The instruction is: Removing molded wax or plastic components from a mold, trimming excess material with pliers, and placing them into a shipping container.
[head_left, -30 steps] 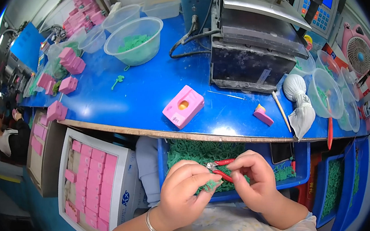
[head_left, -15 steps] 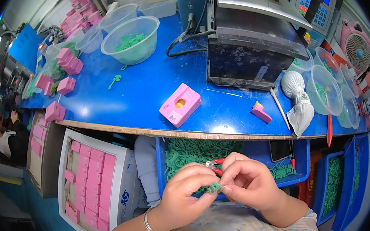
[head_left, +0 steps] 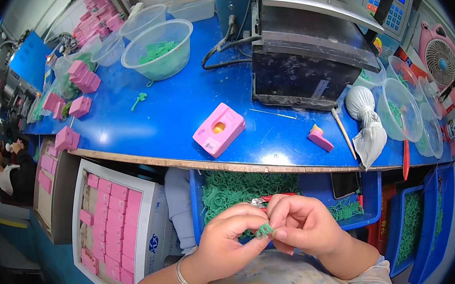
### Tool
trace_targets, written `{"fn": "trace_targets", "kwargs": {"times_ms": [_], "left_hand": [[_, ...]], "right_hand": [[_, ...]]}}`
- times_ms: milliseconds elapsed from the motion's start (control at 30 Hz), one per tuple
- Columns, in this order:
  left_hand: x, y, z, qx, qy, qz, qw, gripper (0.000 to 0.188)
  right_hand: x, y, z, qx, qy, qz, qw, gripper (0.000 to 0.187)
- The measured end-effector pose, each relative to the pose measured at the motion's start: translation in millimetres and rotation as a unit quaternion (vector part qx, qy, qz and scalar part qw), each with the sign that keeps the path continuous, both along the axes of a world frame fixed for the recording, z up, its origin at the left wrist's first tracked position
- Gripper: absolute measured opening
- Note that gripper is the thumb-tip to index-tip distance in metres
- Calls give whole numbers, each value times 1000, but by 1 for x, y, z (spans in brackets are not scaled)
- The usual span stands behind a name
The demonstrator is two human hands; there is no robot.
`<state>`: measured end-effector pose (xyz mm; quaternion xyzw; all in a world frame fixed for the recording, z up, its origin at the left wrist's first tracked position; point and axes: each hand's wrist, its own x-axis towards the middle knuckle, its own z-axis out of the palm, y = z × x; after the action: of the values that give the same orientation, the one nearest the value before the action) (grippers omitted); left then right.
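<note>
My left hand (head_left: 230,234) pinches a small green openwork piece (head_left: 264,229) between thumb and fingers. My right hand (head_left: 304,223) has its thumb and index fingertips closed at the piece's right edge. Just beyond the fingers show the metal jaws and red handle of a pair of cutters (head_left: 256,201); whether the right hand holds them or they lie in the tray, I cannot tell. Beneath and beyond my hands is a blue tray (head_left: 374,213), its left part heaped with similar green pieces (head_left: 237,187).
On the blue table (head_left: 175,114) stand a pink block mould (head_left: 222,140) with a hole, a small pink piece (head_left: 320,138), a tied white cloth bag (head_left: 365,123), clear bowls (head_left: 179,64) and a black-and-silver machine (head_left: 308,68). A box of pink blocks (head_left: 153,220) stands left; another person (head_left: 8,168) sits far left.
The right fingers have shifted slightly around the green piece, and less of the red handles shows. My view has moved a little.
</note>
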<state>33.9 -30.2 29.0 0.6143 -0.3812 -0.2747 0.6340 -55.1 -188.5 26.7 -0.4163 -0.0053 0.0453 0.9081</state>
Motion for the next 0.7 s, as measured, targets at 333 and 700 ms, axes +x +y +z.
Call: {"fn": "trace_targets", "kwargs": {"times_ms": [333,700], "left_hand": [[-4,-3,-3,-42,134,-1,990,15],[4,-2,5,47,-166,26,985,21]], "right_hand": [[1,-1,-4,65,4,4,998,12],[-1,-5,-4,-246,-95,-105,959,13]]}}
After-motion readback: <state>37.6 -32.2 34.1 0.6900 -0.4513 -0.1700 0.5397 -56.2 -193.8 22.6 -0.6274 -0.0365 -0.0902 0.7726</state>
